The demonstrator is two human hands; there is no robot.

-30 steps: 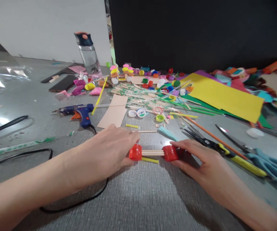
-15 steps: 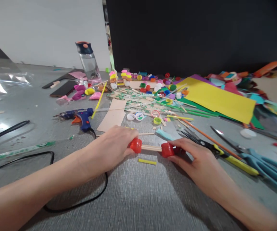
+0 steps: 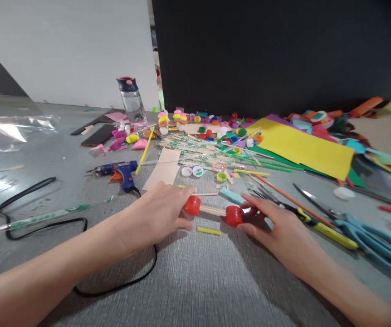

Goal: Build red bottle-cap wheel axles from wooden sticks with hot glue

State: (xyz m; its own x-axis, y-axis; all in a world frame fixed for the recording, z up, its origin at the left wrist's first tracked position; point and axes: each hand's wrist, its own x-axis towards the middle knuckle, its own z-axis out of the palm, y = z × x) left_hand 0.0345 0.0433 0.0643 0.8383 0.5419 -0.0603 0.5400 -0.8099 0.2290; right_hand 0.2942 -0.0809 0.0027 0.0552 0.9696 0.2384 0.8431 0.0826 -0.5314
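Two red bottle caps, a left cap (image 3: 193, 205) and a right cap (image 3: 233, 215), are joined by several thin wooden sticks (image 3: 213, 210), like a small dumbbell low over the grey table. My left hand (image 3: 161, 211) is around the left cap, thumb and forefinger spread apart with the thumb clear of it. Beside the right cap, my right hand (image 3: 272, 227) has its forefinger and thumb parted; whether the thumb tip touches the cap I cannot tell. A short yellow strip (image 3: 208, 231) lies just in front of the sticks.
At left are a blue glue gun (image 3: 125, 175) with a black cord and a water bottle (image 3: 132, 102). Scissors (image 3: 375, 238) and a yellow-handled cutting tool (image 3: 331, 231) lie right. Behind are wooden sticks (image 3: 188, 145), coloured caps and a yellow sheet (image 3: 307, 145).
Both hands have loosened from the red caps, the left thumb moving away and the right fingers spreading wider. The capped sticks have tilted slightly, right end nearer me. The view has shifted slightly.
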